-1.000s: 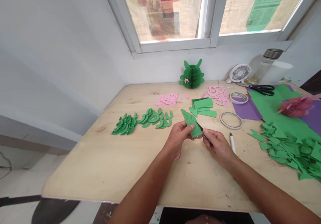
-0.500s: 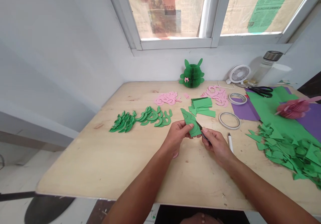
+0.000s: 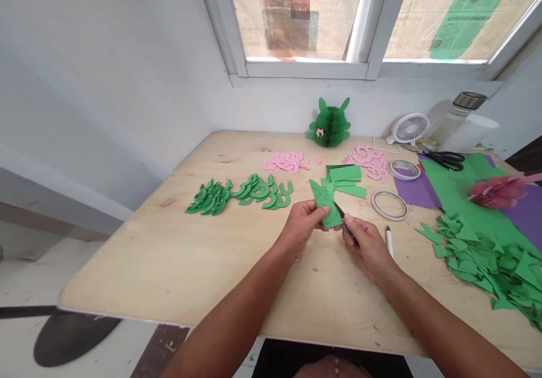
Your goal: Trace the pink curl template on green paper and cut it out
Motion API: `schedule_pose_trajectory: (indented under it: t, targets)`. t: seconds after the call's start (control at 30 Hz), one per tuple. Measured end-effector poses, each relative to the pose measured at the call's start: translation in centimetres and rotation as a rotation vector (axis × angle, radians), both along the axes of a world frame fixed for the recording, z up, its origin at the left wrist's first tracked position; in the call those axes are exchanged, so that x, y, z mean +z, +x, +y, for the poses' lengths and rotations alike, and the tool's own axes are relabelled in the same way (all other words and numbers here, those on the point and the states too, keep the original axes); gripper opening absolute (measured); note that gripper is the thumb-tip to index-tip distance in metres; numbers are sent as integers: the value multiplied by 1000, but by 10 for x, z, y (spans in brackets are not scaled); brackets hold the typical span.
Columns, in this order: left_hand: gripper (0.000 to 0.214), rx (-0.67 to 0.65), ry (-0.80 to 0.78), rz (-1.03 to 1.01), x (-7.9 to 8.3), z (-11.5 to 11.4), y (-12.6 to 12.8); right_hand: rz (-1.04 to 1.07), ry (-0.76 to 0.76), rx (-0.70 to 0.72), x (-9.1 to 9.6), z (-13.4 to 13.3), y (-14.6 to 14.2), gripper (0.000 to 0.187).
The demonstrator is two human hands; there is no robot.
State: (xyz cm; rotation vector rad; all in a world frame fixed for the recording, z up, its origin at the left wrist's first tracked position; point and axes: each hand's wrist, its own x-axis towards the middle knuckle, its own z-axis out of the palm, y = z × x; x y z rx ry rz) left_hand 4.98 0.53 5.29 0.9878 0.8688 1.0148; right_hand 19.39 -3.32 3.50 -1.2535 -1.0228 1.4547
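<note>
Between my two hands is a green paper piece (image 3: pixel 325 200) with curved lines drawn on it. My left hand (image 3: pixel 305 222) pinches it at the lower left, thumb on top. In my right hand (image 3: pixel 366 242) is a pair of black scissors (image 3: pixel 349 230), with the blades at the paper's right edge; the handles are mostly hidden by my fingers. Green paper strips (image 3: pixel 345 174) lie just beyond the held paper. To the left rest cut green curved pieces (image 3: pixel 265 190) and a pile of green leaf-like cutouts (image 3: pixel 208 197).
Pink cutouts (image 3: pixel 285 162) and a green honeycomb paper figure (image 3: pixel 331 126) are farther back. On the right are tape rolls (image 3: pixel 389 216), a white pen (image 3: pixel 389 242), green scraps (image 3: pixel 486 259), spare black scissors (image 3: pixel 444 159), a small fan (image 3: pixel 410 127) and a glass bottle (image 3: pixel 453 118).
The camera view has shifted slightly, so the table's things appear a little to the right. My hands still hold the paper and scissors, with the blades still at the paper's right edge.
</note>
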Motion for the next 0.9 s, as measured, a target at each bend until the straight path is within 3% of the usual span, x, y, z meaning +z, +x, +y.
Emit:
schedule_pose_trajectory:
  t: [0.9]
  targets:
    - [21,27,-19,-23,-6,1,3,50,-21,-59,-2,0,-3,43]
